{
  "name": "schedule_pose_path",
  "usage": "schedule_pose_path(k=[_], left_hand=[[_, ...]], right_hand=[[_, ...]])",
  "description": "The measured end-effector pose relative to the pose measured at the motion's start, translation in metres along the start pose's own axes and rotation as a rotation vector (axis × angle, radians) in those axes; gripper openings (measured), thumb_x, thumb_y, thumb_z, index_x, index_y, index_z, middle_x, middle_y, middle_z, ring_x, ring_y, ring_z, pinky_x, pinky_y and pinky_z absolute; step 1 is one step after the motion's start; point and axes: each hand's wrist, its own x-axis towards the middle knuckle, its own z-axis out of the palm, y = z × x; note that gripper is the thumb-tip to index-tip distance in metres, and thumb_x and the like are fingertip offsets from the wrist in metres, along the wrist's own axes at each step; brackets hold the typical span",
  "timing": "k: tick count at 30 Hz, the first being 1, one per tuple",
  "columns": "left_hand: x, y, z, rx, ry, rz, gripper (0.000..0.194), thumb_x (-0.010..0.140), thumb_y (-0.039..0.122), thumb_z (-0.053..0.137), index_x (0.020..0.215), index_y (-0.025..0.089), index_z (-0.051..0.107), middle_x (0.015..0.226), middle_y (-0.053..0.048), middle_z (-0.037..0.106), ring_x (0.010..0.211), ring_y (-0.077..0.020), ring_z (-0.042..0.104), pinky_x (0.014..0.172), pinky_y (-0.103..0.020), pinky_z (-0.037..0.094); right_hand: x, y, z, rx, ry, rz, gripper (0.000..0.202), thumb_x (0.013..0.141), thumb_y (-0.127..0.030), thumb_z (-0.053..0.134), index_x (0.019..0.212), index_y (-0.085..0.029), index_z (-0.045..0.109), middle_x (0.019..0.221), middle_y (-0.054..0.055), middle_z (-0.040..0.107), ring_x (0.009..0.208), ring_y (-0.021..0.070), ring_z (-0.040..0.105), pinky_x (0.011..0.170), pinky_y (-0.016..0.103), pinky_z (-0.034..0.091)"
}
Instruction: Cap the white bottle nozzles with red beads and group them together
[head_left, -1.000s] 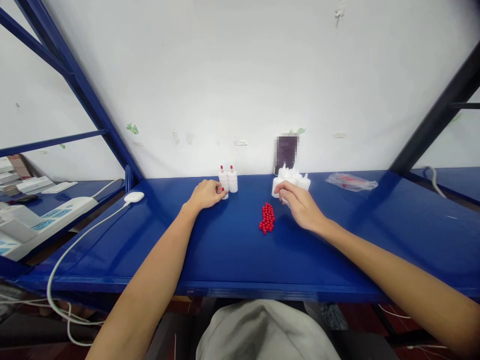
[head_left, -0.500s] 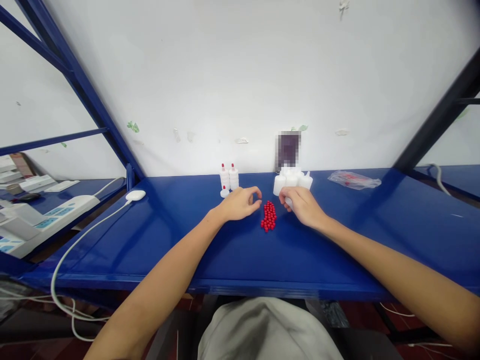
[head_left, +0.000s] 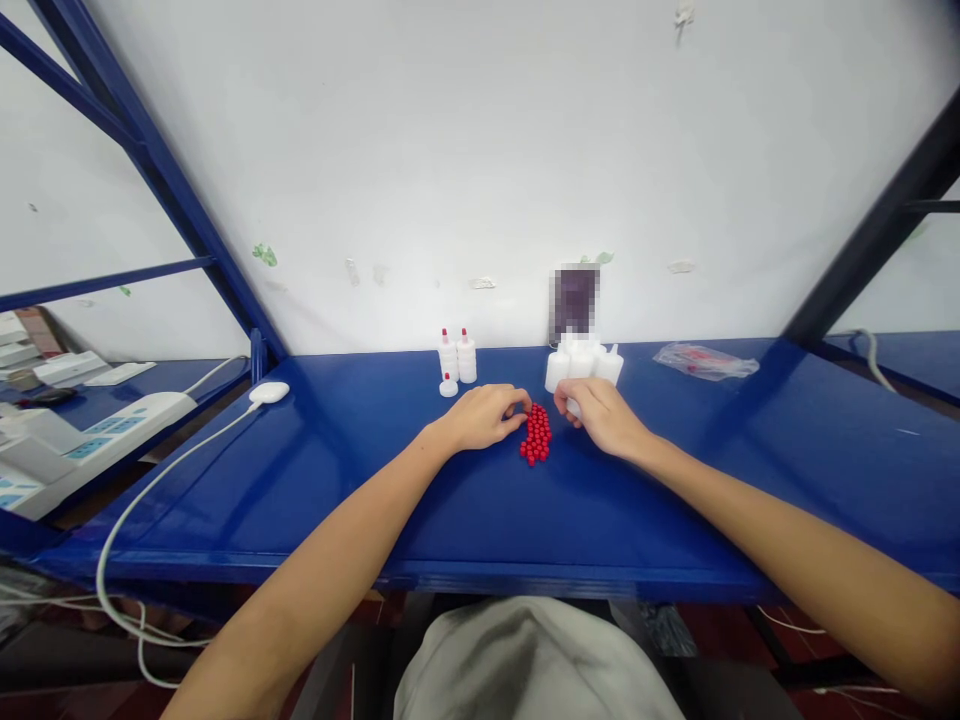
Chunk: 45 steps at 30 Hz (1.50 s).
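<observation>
Red caps [head_left: 537, 437] lie in a loose pile on the blue table [head_left: 465, 510]. My left hand [head_left: 489, 416] is at the pile's upper left edge, thumb and forefinger curled together in a pinch on a red cap there. To the right of the pile, my right hand [head_left: 600, 412] is closed around a white plastic bottle [head_left: 574, 408]; most of that bottle is hidden by the fingers. Just behind this hand stands a cluster of white bottles with bare nozzles [head_left: 581, 357]. Behind my left hand stand white bottles with red-tipped nozzles [head_left: 466, 360], and in front of them a lower white piece with a red tip [head_left: 448, 386].
A clear plastic bag [head_left: 706, 361] with something red lies at the right rear. On the left are a white charger [head_left: 268, 393] with its cable and a white power strip [head_left: 112, 440]. A blurred dark panel [head_left: 574, 303] is at the wall. Blue shelf posts [head_left: 172, 180] frame the table.
My left hand has moved slightly right and down to the red caps, and its fingertips have come closer together. My right hand still holds the bottle in nearly the same place.
</observation>
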Motion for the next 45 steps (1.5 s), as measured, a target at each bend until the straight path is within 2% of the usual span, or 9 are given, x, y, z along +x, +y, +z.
schedule_pose_path(k=[7, 10, 17, 23, 28, 36, 40, 42, 45], left_hand=[[0.004, 0.019, -0.009, -0.281, 0.303, -0.062, 0.016, 0.091, 0.03, 0.052, 0.098, 0.018, 0.06, 0.069, 0.003, 0.049, 0.061, -0.0104, 0.042, 0.061, -0.024, 0.036], [0.005, 0.035, -0.008, -0.411, 0.358, -0.038, 0.017, 0.092, 0.032, 0.052, 0.099, 0.017, 0.058, 0.064, 0.005, 0.044, 0.056, -0.0086, 0.036, 0.058, -0.023, 0.034], [0.004, 0.045, 0.0, -0.42, 0.303, 0.013, 0.014, 0.09, 0.023, 0.049, 0.1, 0.018, 0.056, 0.063, 0.006, 0.045, 0.055, -0.0079, 0.038, 0.058, -0.022, 0.035], [0.003, 0.045, 0.002, -0.364, 0.256, 0.04, 0.019, 0.088, 0.018, 0.048, 0.105, 0.018, 0.057, 0.064, 0.005, 0.047, 0.058, -0.0086, 0.042, 0.06, -0.021, 0.035], [0.002, 0.048, 0.004, -0.388, 0.213, 0.032, 0.019, 0.088, 0.02, 0.048, 0.105, 0.019, 0.057, 0.062, 0.006, 0.047, 0.055, -0.0081, 0.042, 0.058, -0.021, 0.035], [0.003, 0.056, 0.005, -0.602, 0.24, 0.034, 0.012, 0.092, 0.025, 0.046, 0.1, 0.019, 0.051, 0.06, 0.007, 0.046, 0.051, -0.0074, 0.041, 0.053, -0.02, 0.034], [0.001, 0.033, -0.005, -0.565, 0.395, -0.084, 0.013, 0.091, 0.03, 0.044, 0.098, 0.02, 0.046, 0.058, 0.007, 0.043, 0.049, -0.0083, 0.037, 0.051, -0.021, 0.031], [-0.003, 0.009, -0.014, -0.42, 0.55, -0.191, 0.012, 0.089, 0.03, 0.042, 0.092, 0.02, 0.047, 0.055, 0.007, 0.04, 0.05, -0.0094, 0.038, 0.053, -0.023, 0.031], [-0.015, -0.031, -0.029, -0.161, 0.597, -0.327, 0.008, 0.08, 0.026, 0.047, 0.085, 0.019, 0.05, 0.053, 0.007, 0.042, 0.05, -0.0098, 0.039, 0.057, -0.024, 0.033]], right_hand=[[0.0, -0.001, -0.001, 0.08, -0.116, -0.102, 0.04, 0.094, -0.035, 0.027, 0.066, -0.019, 0.05, 0.061, 0.0, 0.049, 0.06, 0.0153, 0.046, 0.061, 0.029, 0.034], [-0.002, -0.004, -0.001, 0.115, -0.13, -0.139, 0.039, 0.095, -0.036, 0.026, 0.066, -0.02, 0.047, 0.063, 0.0, 0.047, 0.062, 0.016, 0.044, 0.063, 0.03, 0.035], [-0.005, -0.005, 0.0, 0.019, -0.119, -0.178, 0.038, 0.092, -0.038, 0.037, 0.06, -0.02, 0.044, 0.059, -0.001, 0.047, 0.058, 0.0147, 0.044, 0.059, 0.029, 0.033], [-0.006, -0.002, 0.0, -0.055, -0.143, -0.222, 0.038, 0.093, -0.038, 0.039, 0.07, -0.017, 0.062, 0.058, -0.001, 0.052, 0.055, 0.0138, 0.046, 0.056, 0.027, 0.032], [-0.008, -0.003, 0.0, -0.069, -0.117, -0.196, 0.037, 0.088, -0.032, 0.042, 0.053, -0.019, 0.045, 0.05, -0.002, 0.044, 0.049, 0.0121, 0.04, 0.051, 0.027, 0.029], [-0.009, -0.009, 0.002, 0.089, -0.11, -0.227, 0.027, 0.092, -0.034, 0.04, 0.078, -0.019, 0.057, 0.066, -0.001, 0.054, 0.059, 0.0136, 0.047, 0.058, 0.027, 0.037], [-0.003, -0.004, 0.002, -0.005, -0.019, -0.132, 0.04, 0.095, -0.043, 0.038, 0.069, -0.018, 0.056, 0.062, 0.0, 0.055, 0.058, 0.0144, 0.051, 0.058, 0.027, 0.038], [0.0, 0.0, 0.002, -0.058, -0.001, -0.085, 0.045, 0.096, -0.043, 0.038, 0.064, -0.018, 0.057, 0.058, 0.0, 0.056, 0.055, 0.0143, 0.052, 0.058, 0.028, 0.038], [0.001, 0.002, 0.003, -0.062, 0.001, -0.07, 0.048, 0.096, -0.046, 0.038, 0.062, -0.018, 0.057, 0.052, -0.002, 0.051, 0.05, 0.013, 0.048, 0.056, 0.027, 0.036]])
